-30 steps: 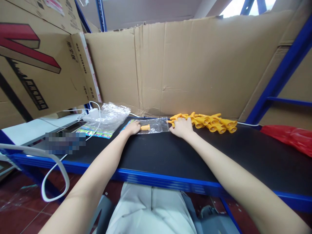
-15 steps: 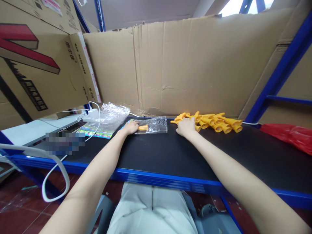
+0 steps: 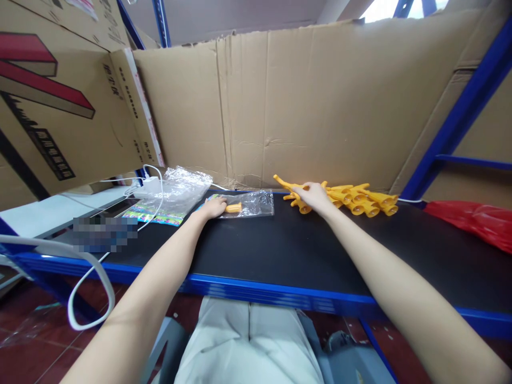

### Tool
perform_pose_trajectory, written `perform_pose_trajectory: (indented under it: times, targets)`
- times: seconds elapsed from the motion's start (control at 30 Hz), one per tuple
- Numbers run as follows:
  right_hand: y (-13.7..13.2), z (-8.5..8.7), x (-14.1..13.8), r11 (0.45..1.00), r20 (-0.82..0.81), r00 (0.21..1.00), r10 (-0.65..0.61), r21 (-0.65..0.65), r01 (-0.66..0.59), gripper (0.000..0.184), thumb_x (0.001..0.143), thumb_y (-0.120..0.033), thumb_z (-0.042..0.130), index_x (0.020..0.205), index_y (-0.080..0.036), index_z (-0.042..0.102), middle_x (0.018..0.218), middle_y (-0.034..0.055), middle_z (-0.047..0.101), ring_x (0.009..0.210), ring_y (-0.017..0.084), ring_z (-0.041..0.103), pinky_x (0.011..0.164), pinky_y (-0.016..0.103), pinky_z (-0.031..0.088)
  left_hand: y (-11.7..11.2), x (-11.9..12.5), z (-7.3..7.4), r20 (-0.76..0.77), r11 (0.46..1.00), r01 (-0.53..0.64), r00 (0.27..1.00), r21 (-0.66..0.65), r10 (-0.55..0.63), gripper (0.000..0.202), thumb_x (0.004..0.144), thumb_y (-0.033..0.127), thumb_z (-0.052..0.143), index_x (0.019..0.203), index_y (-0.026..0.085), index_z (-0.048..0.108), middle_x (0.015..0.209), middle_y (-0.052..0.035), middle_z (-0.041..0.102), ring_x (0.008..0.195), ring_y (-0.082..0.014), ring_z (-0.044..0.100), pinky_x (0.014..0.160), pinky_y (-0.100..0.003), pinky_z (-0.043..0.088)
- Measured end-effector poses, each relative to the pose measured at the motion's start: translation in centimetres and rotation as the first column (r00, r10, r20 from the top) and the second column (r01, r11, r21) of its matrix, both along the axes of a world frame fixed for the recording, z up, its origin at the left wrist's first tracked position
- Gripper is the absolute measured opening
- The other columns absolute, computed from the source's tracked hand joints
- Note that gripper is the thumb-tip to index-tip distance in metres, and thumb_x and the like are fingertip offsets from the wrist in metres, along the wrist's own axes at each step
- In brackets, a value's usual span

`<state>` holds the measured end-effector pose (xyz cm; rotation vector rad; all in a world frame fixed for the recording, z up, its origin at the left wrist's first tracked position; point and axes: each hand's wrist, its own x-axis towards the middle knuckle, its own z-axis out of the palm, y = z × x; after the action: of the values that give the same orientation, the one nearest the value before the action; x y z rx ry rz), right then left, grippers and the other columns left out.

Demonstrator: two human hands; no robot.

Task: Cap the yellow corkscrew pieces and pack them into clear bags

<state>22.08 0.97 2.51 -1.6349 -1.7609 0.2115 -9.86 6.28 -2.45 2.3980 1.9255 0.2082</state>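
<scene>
My left hand (image 3: 215,207) is closed on a clear plastic bag (image 3: 258,204) lying flat on the black shelf. A ribbed orange-yellow piece (image 3: 233,208) shows inside the bag beside my fingers; the rest of it is hidden. To the right, my right hand (image 3: 316,197) pinches a yellow plastic piece (image 3: 283,182), whose thin end points up and left above the pile. Under and beside that hand lies a pile of similar yellow pieces (image 3: 360,200) with branching ends and hollow, flared ends, the flared ends mostly facing me.
More clear plastic bags (image 3: 182,184) with colourful printed edges lie left, near a white charger (image 3: 151,185) and cables. A red plastic bag (image 3: 472,221) is at the right. Cardboard (image 3: 320,106) walls the back; a blue metal edge (image 3: 260,290) runs along the front.
My right hand has lifted slightly and shifted right, raising a yellow piece with its thin end out to the left. The left hand stays on the bag.
</scene>
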Motion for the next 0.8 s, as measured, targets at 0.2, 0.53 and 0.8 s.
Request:
perform_pose_trajectory:
  times: [0.2, 0.53, 0.8]
  targets:
    - [-0.8, 0.9, 1.5, 0.946, -0.201, 0.934, 0.296, -0.074, -0.316, 0.04, 0.076, -0.037, 0.055, 0.104, -0.01, 0.062, 0.077, 0.0074, 0.064, 0.058, 0.011, 0.055, 0.056, 0.025, 0.043, -0.1, -0.3, 0.0, 0.014, 1.0, -0.008, 1.0, -0.008, 0.008, 0.05, 0.082, 0.028, 0.023, 0.128, 0.022, 0.042, 0.139, -0.0046, 0.035, 0.128, -0.025, 0.028, 0.103, -0.055, 0.015]
    - [-1.4, -0.3, -0.5, 0.922, 0.192, 0.911, 0.366, -0.204, -0.328, 0.038, 0.073, -0.027, 0.059, 0.11, -0.018, 0.061, 0.09, 0.0046, 0.065, 0.074, 0.014, 0.057, 0.068, 0.026, 0.044, -1.6, 0.6, 0.8, 0.028, 0.999, 0.007, 1.0, -0.049, -0.005, 0.051, 0.081, 0.026, 0.021, 0.128, 0.021, 0.04, 0.139, -0.0035, 0.034, 0.129, -0.0246, 0.027, 0.102, -0.058, 0.01]
    - [-2.3, -1.4, -3.0, 0.918, 0.213, 0.894, 0.394, -0.132, -0.374, 0.037, 0.074, -0.029, 0.058, 0.109, -0.017, 0.061, 0.101, 0.0052, 0.064, 0.083, 0.015, 0.059, 0.075, 0.025, 0.043, -3.8, 2.8, 1.9, 0.063, 0.982, 0.141, 0.989, -0.123, -0.134, 0.053, 0.08, 0.026, 0.024, 0.131, 0.022, 0.037, 0.141, -0.003, 0.031, 0.13, -0.0238, 0.024, 0.104, -0.055, 0.004]
